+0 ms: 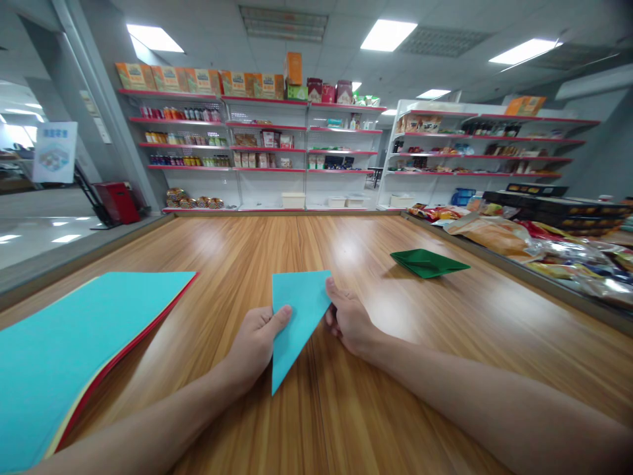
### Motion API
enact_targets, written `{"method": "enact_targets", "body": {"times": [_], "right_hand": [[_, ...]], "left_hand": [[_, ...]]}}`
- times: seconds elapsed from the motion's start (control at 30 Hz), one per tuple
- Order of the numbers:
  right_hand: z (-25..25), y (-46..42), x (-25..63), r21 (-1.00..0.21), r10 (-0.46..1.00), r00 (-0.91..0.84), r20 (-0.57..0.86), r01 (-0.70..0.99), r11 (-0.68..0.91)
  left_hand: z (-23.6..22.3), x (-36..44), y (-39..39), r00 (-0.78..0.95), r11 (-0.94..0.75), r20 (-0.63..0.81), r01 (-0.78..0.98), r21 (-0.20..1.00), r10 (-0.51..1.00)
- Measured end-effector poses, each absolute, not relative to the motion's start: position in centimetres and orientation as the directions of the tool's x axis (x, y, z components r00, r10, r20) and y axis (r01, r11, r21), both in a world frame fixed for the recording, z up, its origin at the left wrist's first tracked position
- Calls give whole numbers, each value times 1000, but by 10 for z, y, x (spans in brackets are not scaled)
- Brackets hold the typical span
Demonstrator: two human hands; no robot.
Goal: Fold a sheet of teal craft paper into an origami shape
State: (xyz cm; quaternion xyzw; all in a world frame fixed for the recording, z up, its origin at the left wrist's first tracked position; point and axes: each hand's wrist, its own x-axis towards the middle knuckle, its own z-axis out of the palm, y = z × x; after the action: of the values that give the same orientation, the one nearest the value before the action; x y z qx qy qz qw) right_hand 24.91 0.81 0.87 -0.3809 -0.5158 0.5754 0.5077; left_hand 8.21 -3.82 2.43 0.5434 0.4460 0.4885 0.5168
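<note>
A light blue sheet of paper, folded into a triangle, is held up over the wooden table between both my hands. Its flat edge is at the top and one sharp corner points down toward me. My left hand grips the left edge, thumb on the front face and fingers hidden behind. At the upper right corner, my right hand pinches the paper between thumb and curled fingers. A folded dark green paper piece lies on the table to the right, apart from my hands.
Left on the wooden table lies a stack of large coloured sheets, light blue on top with yellow and red edges. Packaged snacks and black boxes crowd the right side. Stocked shelves stand behind the table.
</note>
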Motion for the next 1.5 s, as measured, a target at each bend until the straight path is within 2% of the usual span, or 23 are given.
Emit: {"method": "enact_targets", "body": {"times": [0.17,0.33,0.57,0.73,0.9,1.07,1.27,1.5], "right_hand": [[9,6,252,-972,952,-280,127,-225,63],[11,0,251,-985,916,-363,171,-63,159],[14,3,251,-982,951,-265,158,-144,123],[12,5,252,-981,935,-326,138,-176,83],[15,-1,252,-993,904,-411,118,-72,97],[18,-8,247,-993,893,-440,91,-110,47],[20,-14,241,-989,848,-509,146,-93,114],[18,-17,241,-992,796,-593,123,-75,98]], "left_hand": [[26,81,-38,151,-38,45,-48,998,988],[25,82,-37,151,-45,59,-95,994,987],[23,81,-37,150,-37,42,-33,999,988],[25,82,-38,140,-47,53,-44,998,989],[25,81,-39,142,-72,76,-33,997,987],[25,81,-39,143,-89,96,-55,994,985],[24,81,-39,150,-96,108,-81,992,983],[23,81,-40,141,-57,69,-92,994,988]]}}
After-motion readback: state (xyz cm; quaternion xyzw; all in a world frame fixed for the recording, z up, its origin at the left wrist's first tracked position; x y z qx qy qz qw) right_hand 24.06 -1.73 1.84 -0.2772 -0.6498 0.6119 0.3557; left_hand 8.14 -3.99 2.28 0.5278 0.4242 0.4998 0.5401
